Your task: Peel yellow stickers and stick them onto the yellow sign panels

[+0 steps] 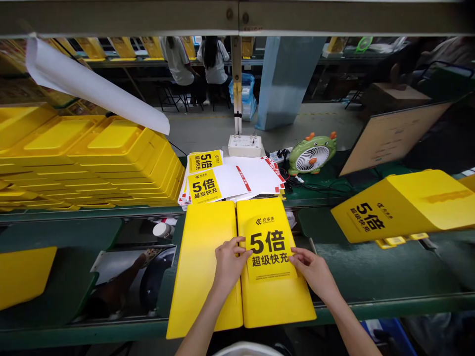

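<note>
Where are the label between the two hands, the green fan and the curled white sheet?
Label [270, 249]: head view, middle of its printed face.
Green fan [312, 161]: head view, on the orange hub at its centre.
Curled white sheet [98, 92]: head view, midway along its length.

Fine print [273, 277] on the held label [269, 249] is too small to read; lettering [389, 139] on the brown board [371, 153] blurs; the left edge crops 1 yellow panel [25, 274].

Thin yellow rectangular sheet printed in black [270, 248] — print reading upright | spread over upper middle of smooth yellow round-cornered panel [278, 307] | panel's near end — bare
</note>
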The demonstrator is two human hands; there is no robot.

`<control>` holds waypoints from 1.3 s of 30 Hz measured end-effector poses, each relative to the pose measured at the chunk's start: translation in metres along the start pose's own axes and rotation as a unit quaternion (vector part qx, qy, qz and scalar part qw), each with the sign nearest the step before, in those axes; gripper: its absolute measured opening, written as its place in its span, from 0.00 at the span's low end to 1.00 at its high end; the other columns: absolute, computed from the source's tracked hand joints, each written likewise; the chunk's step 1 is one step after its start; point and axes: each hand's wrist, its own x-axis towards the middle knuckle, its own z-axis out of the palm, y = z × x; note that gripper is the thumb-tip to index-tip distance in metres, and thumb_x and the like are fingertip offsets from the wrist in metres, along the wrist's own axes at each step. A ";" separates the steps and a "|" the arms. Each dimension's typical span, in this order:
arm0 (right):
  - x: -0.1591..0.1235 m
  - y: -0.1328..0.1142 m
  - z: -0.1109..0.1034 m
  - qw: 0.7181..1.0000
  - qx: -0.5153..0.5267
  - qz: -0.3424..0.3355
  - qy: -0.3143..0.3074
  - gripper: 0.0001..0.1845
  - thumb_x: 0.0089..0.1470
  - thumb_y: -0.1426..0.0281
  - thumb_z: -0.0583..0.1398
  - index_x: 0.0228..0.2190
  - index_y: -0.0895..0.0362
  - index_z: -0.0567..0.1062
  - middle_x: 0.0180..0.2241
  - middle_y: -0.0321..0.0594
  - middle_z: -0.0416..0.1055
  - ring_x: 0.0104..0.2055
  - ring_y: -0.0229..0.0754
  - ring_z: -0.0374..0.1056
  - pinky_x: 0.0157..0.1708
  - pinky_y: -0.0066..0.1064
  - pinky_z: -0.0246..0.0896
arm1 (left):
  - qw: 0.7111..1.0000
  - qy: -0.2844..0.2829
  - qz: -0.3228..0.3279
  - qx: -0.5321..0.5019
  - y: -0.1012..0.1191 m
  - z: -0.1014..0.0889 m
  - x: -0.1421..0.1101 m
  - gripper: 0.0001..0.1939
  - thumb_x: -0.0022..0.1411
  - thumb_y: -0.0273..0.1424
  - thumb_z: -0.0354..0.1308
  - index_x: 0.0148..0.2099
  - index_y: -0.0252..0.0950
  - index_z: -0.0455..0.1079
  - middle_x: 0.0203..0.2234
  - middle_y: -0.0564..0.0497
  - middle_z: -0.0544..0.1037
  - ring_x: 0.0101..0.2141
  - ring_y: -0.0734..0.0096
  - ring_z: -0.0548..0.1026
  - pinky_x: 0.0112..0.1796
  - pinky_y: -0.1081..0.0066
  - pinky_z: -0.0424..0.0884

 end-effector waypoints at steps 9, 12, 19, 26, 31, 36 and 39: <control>-0.002 -0.003 0.001 1.000 -0.005 -0.003 0.022 0.25 0.42 0.53 0.62 0.39 0.55 0.73 0.33 0.42 0.75 0.37 0.48 0.70 0.33 0.35 0.67 | 0.998 0.016 0.028 0.048 -0.003 0.005 0.002 0.11 0.51 0.37 0.61 0.38 0.41 0.71 0.26 0.52 0.79 0.42 0.57 0.72 0.49 0.53 0.58; -0.003 -0.003 0.001 1.000 0.003 -0.001 0.020 0.24 0.42 0.53 0.62 0.39 0.55 0.73 0.34 0.42 0.75 0.37 0.48 0.71 0.32 0.34 0.67 | 0.998 0.021 0.032 0.059 -0.004 0.007 0.003 0.08 0.52 0.37 0.61 0.36 0.43 0.71 0.28 0.53 0.80 0.42 0.57 0.72 0.48 0.54 0.58; -0.004 -0.005 0.001 0.999 0.001 -0.010 0.033 0.24 0.42 0.53 0.62 0.39 0.56 0.73 0.34 0.42 0.75 0.37 0.47 0.70 0.32 0.34 0.67 | 0.996 0.025 0.027 0.075 -0.003 0.009 0.003 0.06 0.54 0.36 0.59 0.36 0.43 0.71 0.29 0.54 0.80 0.42 0.57 0.71 0.49 0.52 0.54; -0.007 -0.008 0.003 0.999 -0.008 -0.007 0.044 0.24 0.43 0.53 0.62 0.38 0.56 0.73 0.34 0.43 0.75 0.37 0.47 0.70 0.32 0.34 0.67 | 0.996 0.026 0.019 0.079 -0.004 0.009 0.003 0.08 0.53 0.38 0.60 0.36 0.43 0.71 0.29 0.54 0.80 0.43 0.57 0.71 0.48 0.53 0.54; -0.008 -0.009 0.002 0.999 -0.004 0.003 0.039 0.25 0.42 0.53 0.62 0.38 0.56 0.73 0.34 0.42 0.75 0.37 0.47 0.71 0.31 0.32 0.67 | 0.996 0.030 0.014 0.083 -0.001 0.009 0.003 0.09 0.53 0.38 0.60 0.37 0.43 0.70 0.29 0.55 0.80 0.44 0.58 0.71 0.49 0.53 0.53; -0.008 -0.009 0.002 0.999 -0.004 0.005 0.045 0.24 0.42 0.53 0.62 0.38 0.56 0.74 0.33 0.41 0.75 0.36 0.46 0.71 0.30 0.30 0.67 | 0.996 0.032 0.010 0.082 -0.001 0.009 0.003 0.08 0.54 0.37 0.59 0.37 0.43 0.71 0.30 0.55 0.80 0.43 0.61 0.71 0.49 0.55 0.54; -0.009 -0.010 0.003 0.999 -0.005 0.008 0.044 0.24 0.42 0.53 0.63 0.38 0.56 0.74 0.33 0.41 0.76 0.36 0.46 0.71 0.30 0.30 0.68 | 0.996 0.036 0.008 0.079 -0.002 0.010 0.003 0.08 0.53 0.38 0.59 0.37 0.43 0.70 0.29 0.56 0.80 0.43 0.61 0.71 0.49 0.55 0.55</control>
